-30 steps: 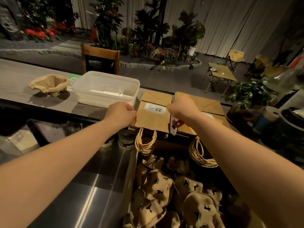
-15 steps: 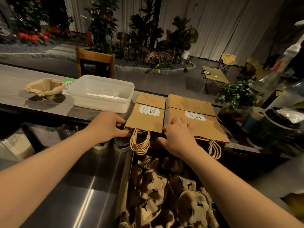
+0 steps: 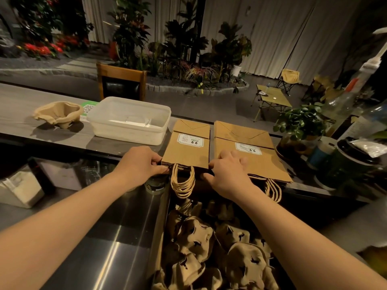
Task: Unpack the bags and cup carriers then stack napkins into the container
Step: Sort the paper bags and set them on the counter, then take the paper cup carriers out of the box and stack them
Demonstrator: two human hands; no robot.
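Two stacks of flat brown paper bags lie side by side on the counter, handles hanging over the near edge. My left hand (image 3: pixel 142 164) grips the near left corner of the smaller left stack (image 3: pixel 188 147). My right hand (image 3: pixel 227 171) holds that stack's near right corner, with its fingers lying on the larger right stack (image 3: pixel 249 149). A white plastic container (image 3: pixel 128 120) with white napkins in its bottom stands left of the bags. Below my arms, a box holds several brown pulp cup carriers (image 3: pixel 217 243).
A single pulp cup carrier (image 3: pixel 59 114) sits at the counter's left, by a green card (image 3: pixel 89 106). Bottles and cans (image 3: pixel 345 162) crowd the right end beside a potted plant (image 3: pixel 301 122). A steel worktop (image 3: pixel 100 237) lies below the counter.
Both hands have closed in on the left bag stack's near corners. The right hand slid left from between the two stacks' edges to the left stack's corner.
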